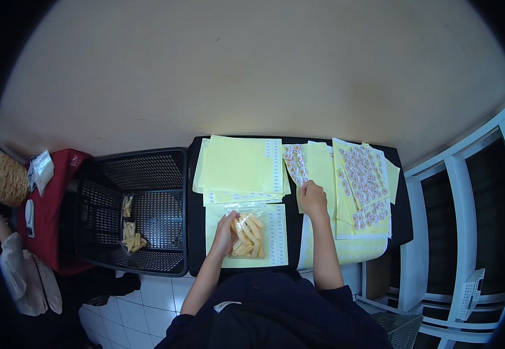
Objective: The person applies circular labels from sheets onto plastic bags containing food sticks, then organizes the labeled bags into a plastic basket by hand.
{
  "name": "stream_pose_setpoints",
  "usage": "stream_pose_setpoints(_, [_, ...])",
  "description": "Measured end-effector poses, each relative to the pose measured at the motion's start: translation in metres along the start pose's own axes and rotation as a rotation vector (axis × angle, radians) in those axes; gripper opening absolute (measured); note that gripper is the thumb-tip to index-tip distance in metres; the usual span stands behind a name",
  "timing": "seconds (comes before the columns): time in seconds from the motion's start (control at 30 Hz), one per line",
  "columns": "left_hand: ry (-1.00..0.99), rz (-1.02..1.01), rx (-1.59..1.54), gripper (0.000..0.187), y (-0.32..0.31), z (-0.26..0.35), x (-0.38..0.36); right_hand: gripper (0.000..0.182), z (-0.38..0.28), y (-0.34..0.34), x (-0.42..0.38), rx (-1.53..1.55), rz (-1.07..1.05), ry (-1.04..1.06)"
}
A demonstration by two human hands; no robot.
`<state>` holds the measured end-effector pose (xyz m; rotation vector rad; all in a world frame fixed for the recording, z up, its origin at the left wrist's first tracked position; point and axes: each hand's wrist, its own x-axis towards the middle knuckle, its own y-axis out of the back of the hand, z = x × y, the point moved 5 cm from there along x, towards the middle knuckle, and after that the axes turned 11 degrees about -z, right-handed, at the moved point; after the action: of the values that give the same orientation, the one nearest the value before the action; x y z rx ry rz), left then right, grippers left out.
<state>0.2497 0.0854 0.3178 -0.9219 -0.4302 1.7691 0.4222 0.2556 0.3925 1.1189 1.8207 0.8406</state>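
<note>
My left hand point(224, 234) grips the left edge of a clear zip bag point(247, 237) filled with pale yellow sticks. The bag lies on a yellow label sheet point(213, 218) with small printed labels down its right side. My right hand point(312, 199) is closed, its fingertips pinching the lower end of a narrow sheet of round stickers point(296, 160). Whether a single sticker is between those fingers is hidden. Above the bag is a stack of yellow label sheets point(241, 166). More sheets of round stickers point(364, 180) lie to the right of my right hand.
A black plastic crate point(185, 174) stands left of the black table point(197, 250), with filled bags point(133, 237) inside. Further left, a red-covered table point(48, 232) bears a pack of food point(11, 177) and a white device point(30, 218). A person's sleeve point(13, 262) shows there. White metal frames point(462, 227) stand right.
</note>
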Motion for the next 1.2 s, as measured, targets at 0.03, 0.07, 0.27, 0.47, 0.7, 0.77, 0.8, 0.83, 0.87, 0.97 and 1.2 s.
stream_pose_setpoints(0.03, [0.006, -0.009, -0.009, 0.023, -0.001, -0.001, 0.0, 0.021, 0.001, -0.001, 0.001, 0.009, -0.015, 0.013])
stream_pose_setpoints(0.07, [0.012, -0.018, -0.018, 0.023, -0.001, -0.002, 0.0, 0.021, 0.004, -0.002, 0.003, 0.009, -0.015, 0.013])
stream_pose_setpoints(0.27, [0.073, -0.063, -0.119, 0.026, -0.024, 0.005, -0.009, 0.022, 0.015, -0.005, 0.004, 0.17, -0.053, 0.075])
stream_pose_setpoints(0.47, [0.017, -0.154, -0.142, 0.03, -0.037, 0.027, 0.0, 0.024, 0.01, 0.008, -0.015, 0.527, 0.211, 0.348])
stream_pose_setpoints(0.7, [-0.017, -0.195, -0.173, 0.036, -0.055, 0.043, 0.009, 0.086, -0.066, -0.009, -0.088, 0.948, -0.385, 0.596])
stream_pose_setpoints(0.77, [-0.034, -0.211, -0.148, 0.038, -0.059, 0.044, 0.007, 0.091, -0.072, -0.02, -0.094, 0.996, -0.464, 0.565])
stream_pose_setpoints(0.8, [-0.063, -0.195, -0.09, 0.041, -0.06, 0.045, 0.004, 0.091, -0.07, -0.023, -0.091, 1.06, -0.395, 0.544])
stream_pose_setpoints(0.83, [-0.092, -0.181, -0.032, 0.045, -0.06, 0.046, 0.002, 0.091, -0.067, -0.023, -0.089, 1.123, -0.324, 0.523])
stream_pose_setpoints(0.87, [-0.011, -0.263, -0.049, 0.049, -0.061, 0.044, 0.0, 0.093, -0.066, -0.023, -0.089, 1.125, -0.301, 0.5])
stream_pose_setpoints(0.97, [-0.167, -0.324, 0.342, 0.059, -0.076, 0.046, -0.018, 0.083, -0.068, -0.021, -0.091, 1.168, -0.307, 0.507])
stream_pose_setpoints(1.2, [-0.161, -0.342, 0.353, 0.065, -0.072, 0.05, -0.02, 0.012, -0.085, 0.031, -0.087, 0.429, -0.002, 0.852])
